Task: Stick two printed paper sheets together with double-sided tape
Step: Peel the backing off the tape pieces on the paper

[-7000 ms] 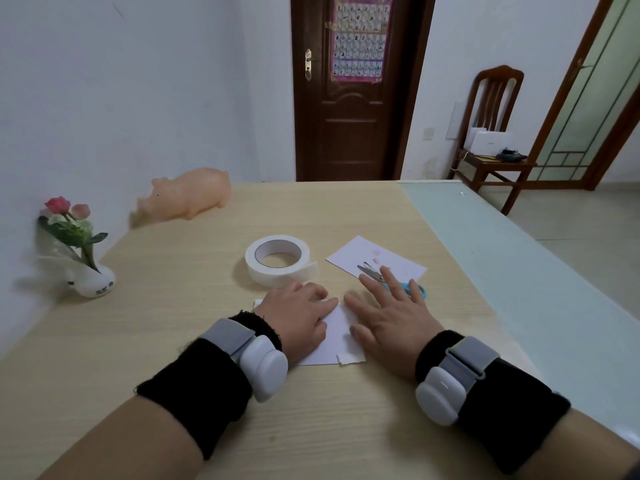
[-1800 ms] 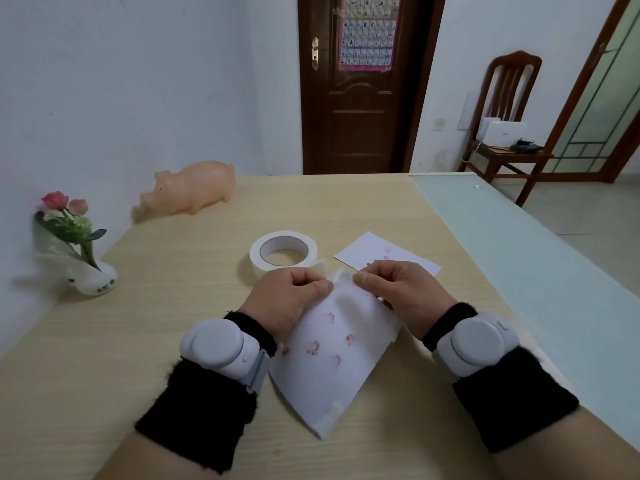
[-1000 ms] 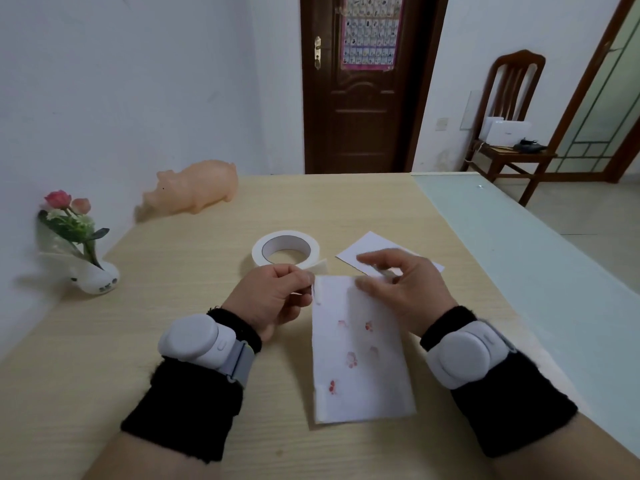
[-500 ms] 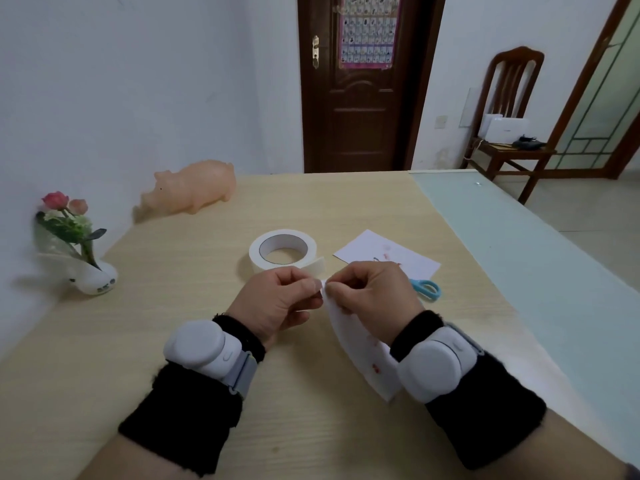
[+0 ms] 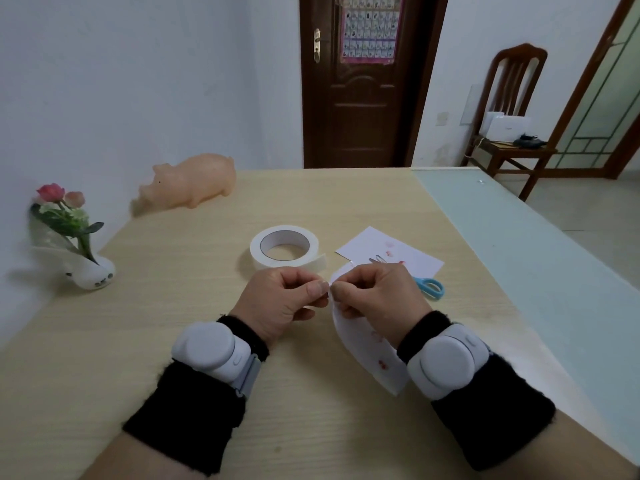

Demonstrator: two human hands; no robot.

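Close above the table [image 5: 156, 341], the left hand [image 5: 287, 299] and the right hand [image 5: 377, 299] are curled tight. Both pinch, thumb to forefinger, the top corner of one printed sheet [image 5: 367, 355], which hangs bent toward the right wrist. Just beyond lie one pair of scissors [image 5: 429, 287], a second sheet [image 5: 388, 251] and one tape roll [image 5: 284, 251]; farther back stand one flower vase [image 5: 88, 270] and one toy pig [image 5: 194, 180].

two printed sheets: the held sheet [image 5: 370, 348] at centre, the flat sheet [image 5: 391, 249] just right of centre. one tape roll [image 5: 287, 264]. one pair of scissors [image 5: 419, 284]. two hands: left hand [image 5: 280, 299], right hand [image 5: 377, 296]. one toy pig [image 5: 194, 180], one flower vase [image 5: 90, 271], one chair [image 5: 519, 154].
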